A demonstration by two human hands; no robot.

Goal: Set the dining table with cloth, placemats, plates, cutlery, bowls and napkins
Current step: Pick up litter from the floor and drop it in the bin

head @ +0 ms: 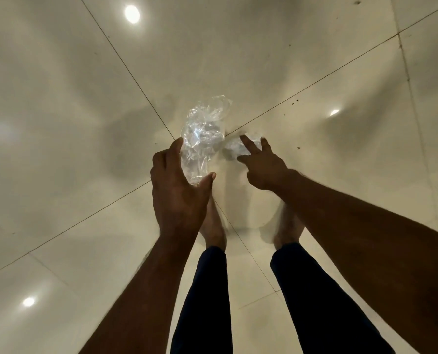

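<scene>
- Both hands reach down over a pale tiled floor [314, 60], seen from above.
- Left hand [177, 185] grips a crumpled clear plastic wrapper [202, 134]: the thumb presses the wrapper's lower end from the right, and the fingers curl round its left side.
- That wrapper is thin, glossy and see-through, creased into many folds; its loose top fans out above the left hand and catches the light.
- Right hand [261, 164] is spread with fingers straight, reaching to a second, smaller scrap of clear plastic [234, 148] just right of the wrapper; two fingertips lie over the scrap, and whether it lies on the floor I cannot tell, as this part is blurred.
- No cloth, placemat, plate, cutlery, bowl or napkin shows; whether the wrapper holds anything is not clear.
- Floor tiles are large, smooth and shiny, cream in colour, split by thin dark joint lines that cross just beside the wrapper.
- Round ceiling lights show as bright spots mirrored in the tiles, one far above and left of the wrapper.
- Small dark specks dot the tile to the right of the wrapper.
- Below the wrapper stand two bare feet [214, 226] and legs in dark trousers [205, 302], close under the hands.
- Open floor lies on every side of the wrapper, widest to the left and above.
</scene>
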